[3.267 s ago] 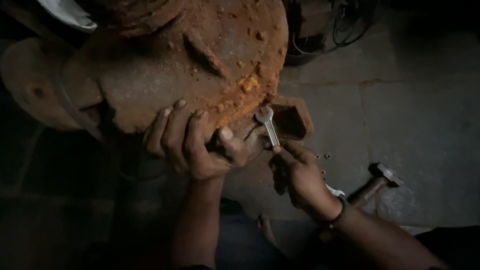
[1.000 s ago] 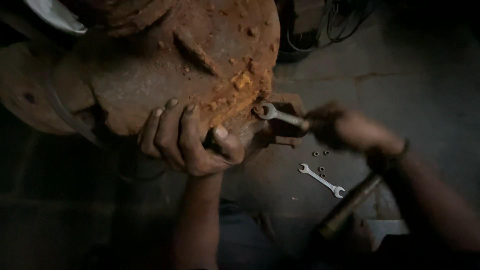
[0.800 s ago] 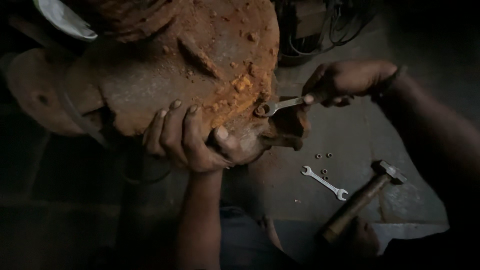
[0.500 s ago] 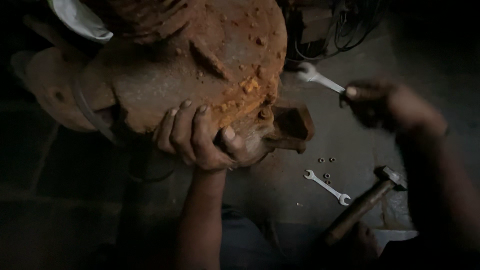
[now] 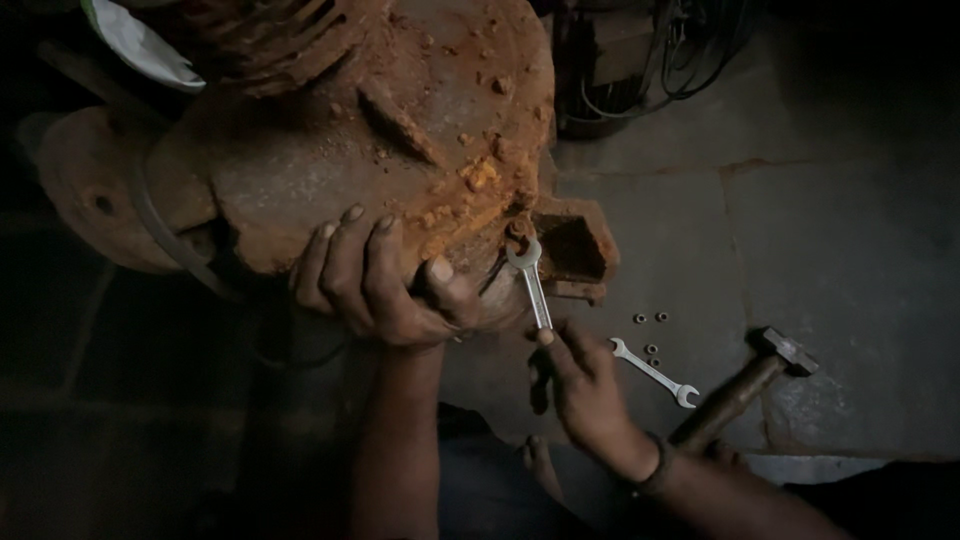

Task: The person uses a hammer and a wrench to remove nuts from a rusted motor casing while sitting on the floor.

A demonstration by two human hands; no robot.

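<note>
A big rusty, mud-caked metal housing (image 5: 400, 130) fills the upper left. My left hand (image 5: 375, 285) grips its lower edge from below, fingers spread over the rust. My right hand (image 5: 585, 385) holds a silver open-ended spanner (image 5: 530, 280) by its handle. The spanner points up, and its jaw sits at a fastener on the housing's lower right rim, beside a rusty box-shaped lug (image 5: 575, 250).
On the stone floor to the right lie a second small spanner (image 5: 653, 372), several loose nuts (image 5: 650, 320) and a hammer (image 5: 745, 385) with a wooden handle. Cables (image 5: 680, 50) hang at the top right. A white cloth or cap (image 5: 140, 45) shows at the upper left.
My right hand swung the spanner out to the right and away from the housing, then came back below it and set the jaw on the rim again. My left hand kept its grip.
</note>
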